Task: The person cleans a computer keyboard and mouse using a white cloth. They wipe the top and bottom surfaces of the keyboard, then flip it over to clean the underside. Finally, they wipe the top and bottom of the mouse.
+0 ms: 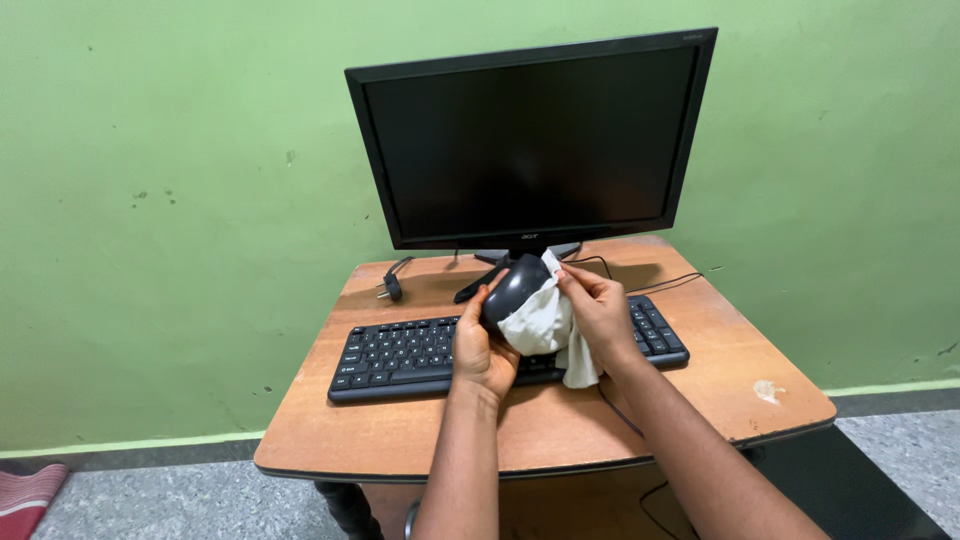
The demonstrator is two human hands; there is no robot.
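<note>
Green painted walls back a small wooden table [700, 370] with rounded corners, where a black monitor [530, 140] with a dark screen stands behind a black keyboard [400, 355]. Above the keyboard's middle, the left hand [483, 350] grips a black computer mouse [512, 287] from below and the side, fingers curled around its lower end so it tilts up toward the monitor's stand. The right hand [600, 310] comes in from the other side, its fingers pinching a white cloth [545, 325] pressed against the mouse's right flank; the cloth hangs down between the two hands, its loose end dangling over the keyboard's front edge. A black plug [392, 287] on a cable lies on the table, left of the monitor's stand. Grey speckled floor shows below.
</note>
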